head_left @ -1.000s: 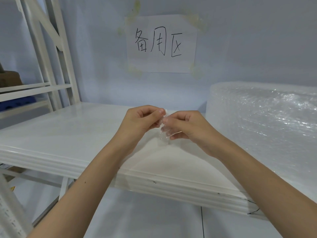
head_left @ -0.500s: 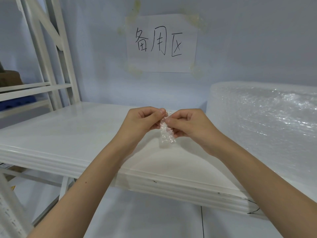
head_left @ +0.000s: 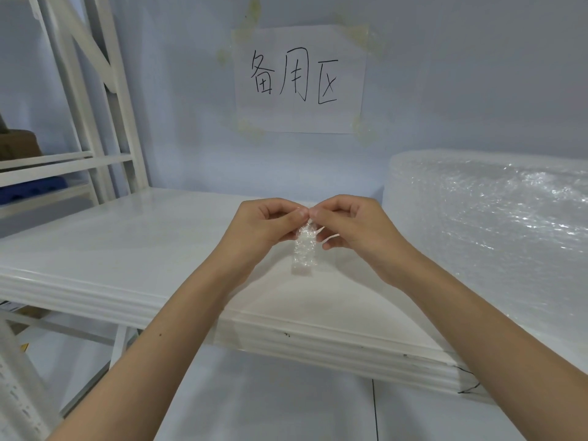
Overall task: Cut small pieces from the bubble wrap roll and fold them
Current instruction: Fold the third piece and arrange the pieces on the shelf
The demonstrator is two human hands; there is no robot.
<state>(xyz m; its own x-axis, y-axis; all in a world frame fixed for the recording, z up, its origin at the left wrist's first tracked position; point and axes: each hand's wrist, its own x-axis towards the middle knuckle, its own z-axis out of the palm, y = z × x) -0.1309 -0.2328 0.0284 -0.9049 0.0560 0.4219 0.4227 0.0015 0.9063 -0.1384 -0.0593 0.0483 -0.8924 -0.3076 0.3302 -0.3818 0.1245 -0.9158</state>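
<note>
Above white shelf (head_left: 127, 249) | left hand (head_left: 261, 227), right hand (head_left: 353, 230) pinch bubble wrap piece (head_left: 304, 249) | roll (head_left: 490, 224) right

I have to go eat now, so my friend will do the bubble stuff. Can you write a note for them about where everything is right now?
Left hand: pinches the top edge of the small bubble wrap piece.
Right hand: pinches the same top edge, right next to the left fingers.
The piece hangs down between both hands, above the white shelf, not resting on it.
The bubble wrap roll lies on the shelf to the right.
Done: one small piece is cut off.
Left: fold this piece, then cut and fold more. No cutting tool is in view.
</note>
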